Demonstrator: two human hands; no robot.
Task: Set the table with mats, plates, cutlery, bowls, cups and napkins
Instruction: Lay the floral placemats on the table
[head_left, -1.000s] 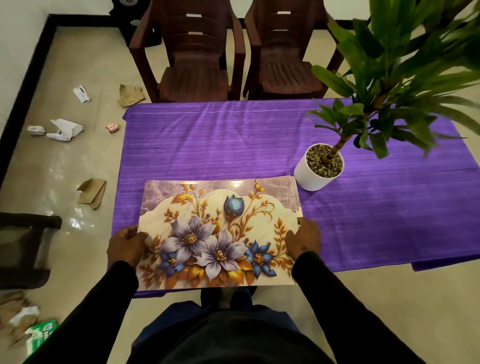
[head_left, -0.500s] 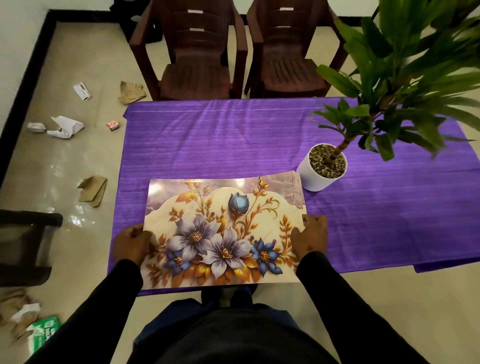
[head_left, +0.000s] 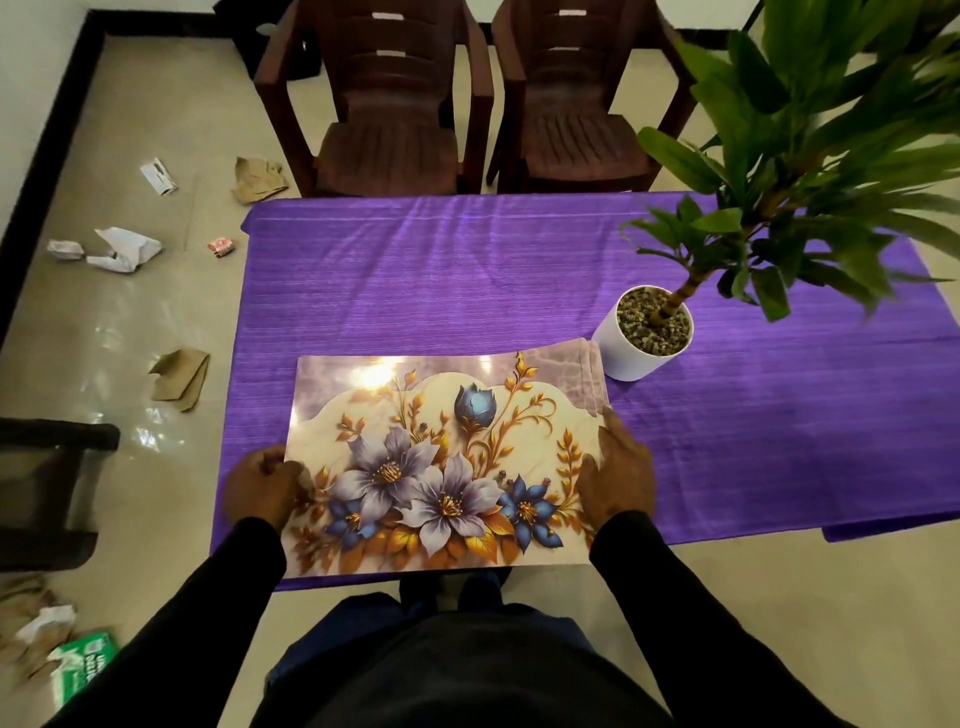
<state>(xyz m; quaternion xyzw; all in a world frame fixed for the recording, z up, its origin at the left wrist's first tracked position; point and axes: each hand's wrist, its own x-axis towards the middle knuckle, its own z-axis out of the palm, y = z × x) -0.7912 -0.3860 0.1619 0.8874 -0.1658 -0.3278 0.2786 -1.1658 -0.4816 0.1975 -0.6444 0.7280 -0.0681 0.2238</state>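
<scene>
From my remote seat, the glossy rectangular floral place mats (head_left: 447, 457), stacked, lay on the purple striped tablecloth (head_left: 467, 280) at the near edge, directly ahead, long axis running left to right between the hands. The left hand (head_left: 262, 491) gripped the stack's left short edge, fingers curled around it. The right hand (head_left: 621, 475) rested on the right short edge, fingers fairly straight; whether it pinched anything I could not tell. Neither hand was nearer. The white cylindrical plant pot (head_left: 649, 338) stood just beside the stack's far right corner, so I judged that side tight.
</scene>
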